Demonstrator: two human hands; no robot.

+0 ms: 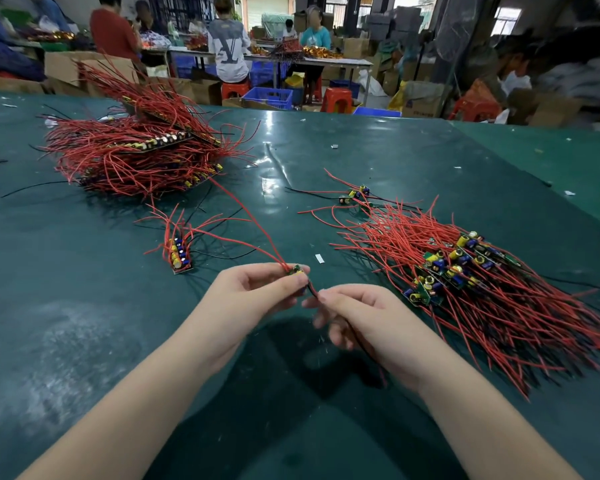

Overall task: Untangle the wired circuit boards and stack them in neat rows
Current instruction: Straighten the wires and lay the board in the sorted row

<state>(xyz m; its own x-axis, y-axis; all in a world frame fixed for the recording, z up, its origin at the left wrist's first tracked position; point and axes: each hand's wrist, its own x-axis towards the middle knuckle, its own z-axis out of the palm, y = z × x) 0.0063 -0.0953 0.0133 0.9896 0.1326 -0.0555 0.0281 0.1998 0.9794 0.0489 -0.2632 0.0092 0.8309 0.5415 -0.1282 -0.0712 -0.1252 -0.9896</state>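
My left hand (257, 292) pinches a small green circuit board (297, 270) above the table's near middle; its long red wires (246, 211) trail up and left toward the far pile. My right hand (357, 315) pinches the board's dark wire (311, 289) just below the board. A short row of several stacked boards (179, 254) with yellow and blue capacitors stands to the left. A loose tangle of boards and red wires (447, 268) spreads on the right. A large heap of wired boards (142, 150) sits at the far left.
The green table mat (84, 306) carries small white scraps (319, 258) and a few stray boards (355, 195) right of centre. Beyond the far edge are people at other tables, cardboard boxes, blue crates (269, 97) and red stools (336, 98).
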